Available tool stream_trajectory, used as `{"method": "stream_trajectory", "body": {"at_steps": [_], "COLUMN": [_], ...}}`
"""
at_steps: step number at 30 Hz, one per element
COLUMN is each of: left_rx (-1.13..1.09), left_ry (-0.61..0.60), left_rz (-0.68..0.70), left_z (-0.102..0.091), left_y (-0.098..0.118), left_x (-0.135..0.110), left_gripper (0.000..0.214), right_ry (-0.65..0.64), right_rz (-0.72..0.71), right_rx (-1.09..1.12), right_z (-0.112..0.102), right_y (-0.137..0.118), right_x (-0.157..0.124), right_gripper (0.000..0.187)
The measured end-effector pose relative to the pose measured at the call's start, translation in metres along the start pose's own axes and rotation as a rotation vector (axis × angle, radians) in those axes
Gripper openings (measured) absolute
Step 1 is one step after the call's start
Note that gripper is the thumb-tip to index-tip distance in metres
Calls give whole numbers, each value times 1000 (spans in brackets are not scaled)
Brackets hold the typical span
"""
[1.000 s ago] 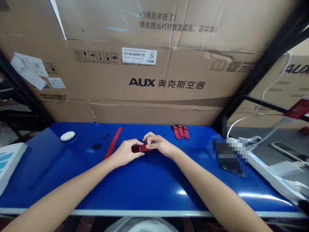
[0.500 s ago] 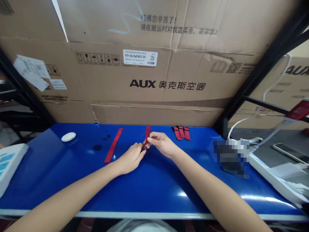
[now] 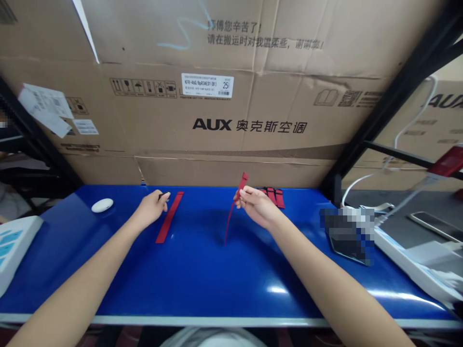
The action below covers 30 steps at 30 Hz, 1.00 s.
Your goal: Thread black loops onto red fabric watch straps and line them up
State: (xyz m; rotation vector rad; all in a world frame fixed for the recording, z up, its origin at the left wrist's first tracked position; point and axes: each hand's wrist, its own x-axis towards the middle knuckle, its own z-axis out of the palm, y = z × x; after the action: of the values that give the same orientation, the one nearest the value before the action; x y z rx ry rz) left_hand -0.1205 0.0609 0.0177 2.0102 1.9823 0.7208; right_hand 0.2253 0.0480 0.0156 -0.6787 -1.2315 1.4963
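My right hand (image 3: 257,206) is closed in a pinch around a red webbing strap (image 3: 242,181), raised above the table. Its folded upper end sticks up past the fingers, and a thin edge of it hangs down toward the blue surface. Off to the left, my left hand (image 3: 151,209) is closed on a small black buckle (image 3: 164,195), mostly covered by the fingers. Just right of that hand, another red strap (image 3: 170,218) lies flat. Behind my right hand are several short red straps with black buckles (image 3: 277,197), partly hidden.
On the blue table (image 3: 202,284), a white oval object (image 3: 102,205) lies at the left, near a white box with blue panels (image 3: 14,246). A large cardboard box (image 3: 231,140) stands behind. At the right are a blurred-out dark device (image 3: 349,238) and a white power strip (image 3: 412,265).
My hands have separated. The left moved left to where the black pieces lay and closed on one. The right lifted the red strap up and right, now held by it alone.
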Motion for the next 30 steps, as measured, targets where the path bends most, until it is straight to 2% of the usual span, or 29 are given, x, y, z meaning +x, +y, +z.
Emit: {"method": "stream_trajectory", "body": {"at_steps": [3,6,8,10,12,13,15,16,17,20,22,24,26,28,30], "left_rx": [224,400,458,454,364,265,13,-73,-113,-55,148,396,529,569,587], "left_ry": [-33,-96,-64,27,85,51,-112,-208,-254,-299,-262,-211,-224,-272,-261], "left_rz": [-119,-257,-344,-342,-188,-64,149,215,261,318,211,-4,-165,-222,-246], "left_z": [-8,-15,-19,-19,-11,-4,14,23,30,37,28,14,1,-9,-15], "left_y": [-18,-27,-24,-11,11,25,53,64,74,84,76,60,42,30,26], "left_x": [12,15,12,3,-11,-20,-37,-45,-51,-60,-57,-50,-42,-36,-36], "left_gripper": [46,56,65,67,62,57,55,53,50,41,35,33,34,34,35], "right_ry": [1,41,55,59,53,47,37,34,33,41,55,64,66,60,55], "right_rz": [105,185,218,230,230,229,226,224,222,220,225,234,242,246,250], "right_rx": [35,39,0,-31,-42,-43,-39,-33,-22,5,7,2,1,-3,-3], "right_z": [8,14,18,24,32,35,42,44,45,46,44,42,42,43,44], "right_y": [11,22,30,37,44,46,49,50,50,51,52,53,54,54,54], "right_x": [-1,0,1,1,1,1,0,-1,-2,-3,-3,-2,-2,-1,-2], "right_gripper": [28,31,33,33,32,32,31,31,31,30,30,31,30,31,31]}}
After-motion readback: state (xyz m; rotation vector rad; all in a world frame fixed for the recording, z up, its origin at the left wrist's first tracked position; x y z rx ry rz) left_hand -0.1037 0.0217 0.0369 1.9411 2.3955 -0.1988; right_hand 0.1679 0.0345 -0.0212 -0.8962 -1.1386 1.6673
